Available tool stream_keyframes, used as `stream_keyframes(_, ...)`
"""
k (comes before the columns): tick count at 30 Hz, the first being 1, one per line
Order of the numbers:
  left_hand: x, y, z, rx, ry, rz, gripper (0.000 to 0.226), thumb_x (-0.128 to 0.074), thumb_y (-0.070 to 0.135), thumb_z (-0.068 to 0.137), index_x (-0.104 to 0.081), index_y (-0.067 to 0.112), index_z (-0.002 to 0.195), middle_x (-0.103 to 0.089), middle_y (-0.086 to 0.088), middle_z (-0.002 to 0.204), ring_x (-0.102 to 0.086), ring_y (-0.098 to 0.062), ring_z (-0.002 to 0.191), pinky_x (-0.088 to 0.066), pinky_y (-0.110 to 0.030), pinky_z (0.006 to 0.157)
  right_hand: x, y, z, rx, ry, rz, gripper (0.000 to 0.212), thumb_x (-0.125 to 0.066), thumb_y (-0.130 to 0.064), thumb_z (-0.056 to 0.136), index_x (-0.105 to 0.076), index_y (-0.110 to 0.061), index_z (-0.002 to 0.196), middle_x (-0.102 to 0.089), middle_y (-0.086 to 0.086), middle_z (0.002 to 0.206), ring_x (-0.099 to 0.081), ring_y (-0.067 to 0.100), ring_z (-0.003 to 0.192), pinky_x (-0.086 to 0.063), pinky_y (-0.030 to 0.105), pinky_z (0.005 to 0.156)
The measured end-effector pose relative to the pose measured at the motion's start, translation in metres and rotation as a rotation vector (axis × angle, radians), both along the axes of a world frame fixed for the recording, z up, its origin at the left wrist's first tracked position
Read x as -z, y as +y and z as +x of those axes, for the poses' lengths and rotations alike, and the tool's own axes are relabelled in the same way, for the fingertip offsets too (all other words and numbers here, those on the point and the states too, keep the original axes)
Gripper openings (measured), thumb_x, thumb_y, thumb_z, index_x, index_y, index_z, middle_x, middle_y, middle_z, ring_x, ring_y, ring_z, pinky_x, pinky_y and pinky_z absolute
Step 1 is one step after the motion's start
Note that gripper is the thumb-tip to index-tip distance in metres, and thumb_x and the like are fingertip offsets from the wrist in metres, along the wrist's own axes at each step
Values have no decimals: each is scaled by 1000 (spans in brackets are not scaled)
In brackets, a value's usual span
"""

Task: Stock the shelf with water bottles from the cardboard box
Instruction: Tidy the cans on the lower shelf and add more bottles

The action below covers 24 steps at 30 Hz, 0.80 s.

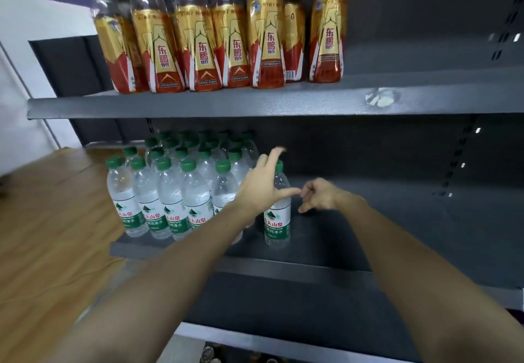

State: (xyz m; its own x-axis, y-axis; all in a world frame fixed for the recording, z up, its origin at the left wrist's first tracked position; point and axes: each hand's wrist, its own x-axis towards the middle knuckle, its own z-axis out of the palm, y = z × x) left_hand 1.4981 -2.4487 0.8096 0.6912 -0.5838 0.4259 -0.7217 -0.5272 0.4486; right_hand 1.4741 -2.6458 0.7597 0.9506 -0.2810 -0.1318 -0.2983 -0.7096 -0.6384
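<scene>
— What does the person have on, going by the head view?

— Nothing that shows. Both forearms come in from the bottom edge bare, with no sleeve or cuff anywhere along them.

— Gloves, perhaps?

— No, the left hand (pixel 262 185) is bare, and so is the right hand (pixel 321 195).

— Any watch, ring or band?

— None can be made out at either wrist or on the fingers (pixel 273 155) (the fingertips are a little smeared by motion blur, so fine detail there is lost).

— And the rest of the body?

— Only the two forearms and hands are in the picture; shoulders, torso and legs fall outside it.
</scene>
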Motion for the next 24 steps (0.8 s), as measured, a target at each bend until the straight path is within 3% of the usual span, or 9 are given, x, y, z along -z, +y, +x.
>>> stream_keyframes(3,0,6,4,84,-21,147,81,-84,52,65,-33,41,127,-39,2,117,-56,-26,94,-53,-46,84,3,-3,9,-24,3,17,37,-92,-21,64,-62,-19,87,-70,4,92,-57,13,69,-40,22,54)
stream_keyframes(8,-6,10,8,92,28,291,90,-93,22,57,-32,38,120,-35,-2,116,-52,-27,95,-53,-45,85,9,2,21,-64,8,28,36,-90,-14,65,-60,-19,83,-71,10,92,-59,18,72,-44,25,54)
stream_keyframes(15,-9,-9,9,-28,25,291,82,-94,20,57,-38,30,117,-35,-5,116,-55,-29,91,-56,-42,82,6,1,27,-130,8,-42,39,-91,-14,61,-62,-23,86,-71,4,97,-67,22,92,-55,34,85)
stream_keyframes(20,-8,-25,21,-149,31,303,89,-89,21,66,-36,28,137,-40,-15,126,-56,-37,107,-54,-43,89,1,-1,21,-126,3,-28,41,-91,-17,64,-64,-20,96,-68,-1,99,-65,17,93,-53,31,88)
stream_keyframes(24,-11,-30,26,-155,37,289,91,-89,22,67,-36,28,140,-40,-17,130,-53,-38,113,-51,-41,94,3,6,14,-135,-20,8,46,-90,-17,66,-61,-19,102,-65,-4,98,-63,16,92,-51,29,86)
